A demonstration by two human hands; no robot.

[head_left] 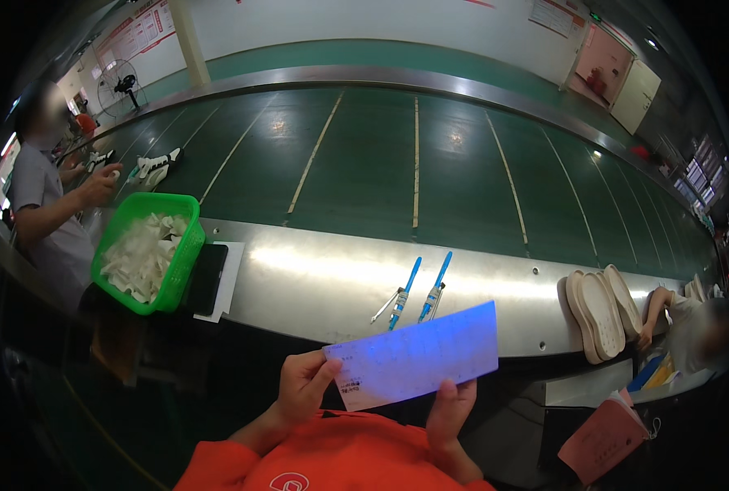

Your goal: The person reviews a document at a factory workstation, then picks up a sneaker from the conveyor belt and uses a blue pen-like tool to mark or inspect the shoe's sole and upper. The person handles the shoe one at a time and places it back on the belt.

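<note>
Both hands hold 1 rectangular paper sheet [418, 356] above the near edge of the steel ledge [315, 286] that borders the green conveyor belt [364, 164]. The sheet is tilted, its right end higher, and most of it glows violet-blue, with only a white strip along the bottom left. The left hand [301, 385] pinches the sheet's lower left corner, thumb on the front and curled fingers behind. The right hand [450, 409] grips the lower edge near the middle, thumb pressed on the front and the other fingers tucked behind the paper.

On the ledge just beyond the sheet lie 2 blue pens [418, 295], side by side and angled alike. At the ledge's left end sits a green plastic basket [186, 245] full of white pieces, with a black phone [207, 278] on a white slip beside it. At the right end, pale shoe soles [600, 311] lean in a stack. A pink card [602, 442] hangs below the ledge's right end. White notice boards with red headings [139, 37] hang on the far left wall. A pair of white shoes [156, 168] rides the belt's left side, near a person in grey [49, 213].
</note>
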